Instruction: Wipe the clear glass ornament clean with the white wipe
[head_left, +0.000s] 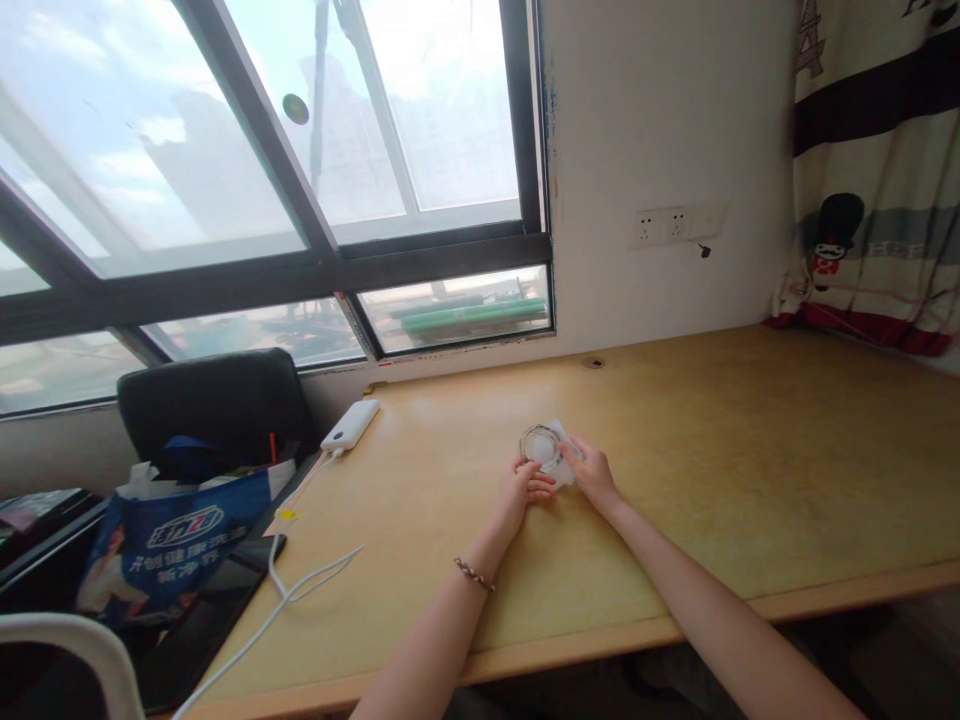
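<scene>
Bare forearms: two, spanning the near edge of the desk (pixel 750 450); a braided bracelet (pixel 474 574) is circling the left wrist.

Left hand (pixel 531 485): grasping the coil of thin wire (pixel 523 440) by its near-left rim, thumb on the loops, other fingers curling below.

Right hand (pixel 590 468): pinching the translucent plastic wrapper (pixel 564 478) beside the coil.

Coil: being held over the middle of the desk; whether it is touching the surface, cannot tell.

Power bank (pixel 352 424), white: lying at the desk's far-left corner, a white cable (pixel 280 600) trailing from it along the desk's left edge.

Cable grommet (pixel 593 362): sitting near the desk's far edge.

Shopping bag (pixel 180 550), blue, printed: standing left of the desk, before a black chair backrest (pixel 217 410).

Wall socket panel (pixel 677 225): showing above the desk's far edge.

Patterned curtain (pixel 877 180): hanging at the desk's far-right corner.
</scene>
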